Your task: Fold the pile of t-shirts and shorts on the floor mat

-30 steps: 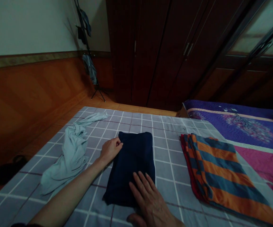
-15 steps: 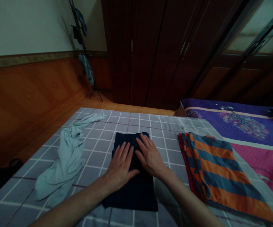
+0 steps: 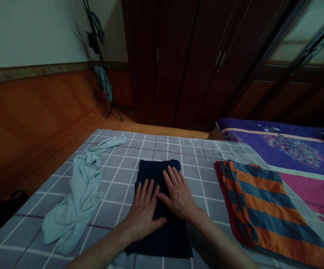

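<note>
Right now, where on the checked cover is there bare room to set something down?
Bare checked cover shows between the pale garment and dark folded cloth, between that and the striped cloth, and beyond the dark one toward the far edge. Crowded: where the left hand and right hand lie on the dark folded cloth.

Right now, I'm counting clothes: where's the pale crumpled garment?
In the head view's left half, the pale garment lies on the checked sheet, left of the folded navy cloth.
</note>
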{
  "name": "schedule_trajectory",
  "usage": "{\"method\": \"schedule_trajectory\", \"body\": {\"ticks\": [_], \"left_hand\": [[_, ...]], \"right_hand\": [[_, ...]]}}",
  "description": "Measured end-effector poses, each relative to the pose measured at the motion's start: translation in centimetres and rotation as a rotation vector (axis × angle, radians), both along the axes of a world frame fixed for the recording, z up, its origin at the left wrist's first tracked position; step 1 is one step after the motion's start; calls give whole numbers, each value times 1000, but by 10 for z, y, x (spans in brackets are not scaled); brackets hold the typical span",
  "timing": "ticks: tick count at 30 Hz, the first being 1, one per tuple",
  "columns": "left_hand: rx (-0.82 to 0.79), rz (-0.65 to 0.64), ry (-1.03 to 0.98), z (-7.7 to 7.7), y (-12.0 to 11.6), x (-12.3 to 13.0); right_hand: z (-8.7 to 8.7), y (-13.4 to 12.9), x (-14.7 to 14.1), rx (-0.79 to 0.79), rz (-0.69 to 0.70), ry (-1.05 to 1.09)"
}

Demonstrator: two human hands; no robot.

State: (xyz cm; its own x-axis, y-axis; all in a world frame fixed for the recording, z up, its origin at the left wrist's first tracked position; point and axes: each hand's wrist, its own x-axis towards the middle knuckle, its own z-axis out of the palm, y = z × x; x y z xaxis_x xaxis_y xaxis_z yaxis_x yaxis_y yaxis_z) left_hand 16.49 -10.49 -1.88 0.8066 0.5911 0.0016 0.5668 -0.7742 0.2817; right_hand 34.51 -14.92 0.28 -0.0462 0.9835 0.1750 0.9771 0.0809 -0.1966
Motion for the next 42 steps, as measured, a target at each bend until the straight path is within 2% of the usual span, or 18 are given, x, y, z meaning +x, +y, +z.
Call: {"method": "schedule_trajectory", "body": {"ticks": [4, 7, 10, 13, 16, 20, 23, 25, 29, 31, 33, 39, 42], "left_hand": [[-12, -27, -44, 16, 20, -2], [5, -36, -33, 27, 46, 7], [-30, 33, 69, 28, 72, 18], [-14, 127, 98, 23, 88, 26], [40, 157, 84, 14, 89, 28], [77, 65, 30, 2, 82, 27], [46, 68, 35, 2, 81, 28], [41, 93, 7, 8, 85, 31], [40, 70, -86, 26, 101, 46], [20, 37, -92, 31, 112, 56], [-5, 16, -75, 32, 123, 66], [-139, 4, -20, 28, 149, 83], [-228, -4, -14, 27, 156, 84]], "right_hand": [[-8, -62, -18, -50, 194, 10], [-18, -85, -20, -148, 260, 27], [-24, -86, -18, -162, 244, 37], [-26, -84, -17, -139, 241, 45], [-26, -85, -17, -123, 243, 58], [-25, -87, -18, -149, 247, 82], [-22, -86, -18, -119, 240, 116], [-19, -87, -17, -34, 171, 157], [-10, -93, -6, 115, -168, 333], [-7, -100, 1, 54, -307, 437], [-6, -108, 3, -59, -384, 486], [5, -119, -17, -349, -516, 400], [11, -116, -25, -404, -552, 353]]}}
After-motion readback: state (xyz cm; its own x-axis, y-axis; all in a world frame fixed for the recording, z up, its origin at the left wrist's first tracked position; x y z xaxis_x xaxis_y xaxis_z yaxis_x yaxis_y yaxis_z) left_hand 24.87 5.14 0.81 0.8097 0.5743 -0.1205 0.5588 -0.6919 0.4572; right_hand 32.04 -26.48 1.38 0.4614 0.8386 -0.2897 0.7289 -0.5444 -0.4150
